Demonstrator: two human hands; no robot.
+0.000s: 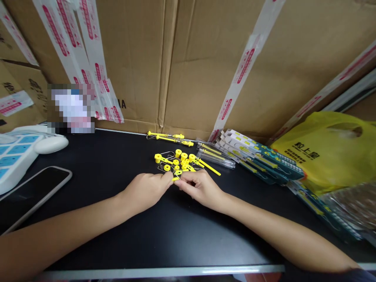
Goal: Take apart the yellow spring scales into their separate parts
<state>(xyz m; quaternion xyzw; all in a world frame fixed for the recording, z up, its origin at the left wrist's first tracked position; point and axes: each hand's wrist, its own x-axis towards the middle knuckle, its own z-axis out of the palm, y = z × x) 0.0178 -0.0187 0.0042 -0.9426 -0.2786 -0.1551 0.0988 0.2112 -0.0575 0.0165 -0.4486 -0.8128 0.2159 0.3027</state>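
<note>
Head view: left hand (149, 188) and right hand (205, 190) nearly touching over worktop (164, 235), fingertips of both pinching small yellow bit (175, 179) between them. Visible part's long axis runs roughly side to side, hand to hand, so neither's really nearer; ends hidden by fingers. Loose yellow parts (183, 156) sit just beyond hands, more on right hand's side. Long yellow stick (210, 166) there slants, near end pointing out right, closer to right hand btw.
</note>
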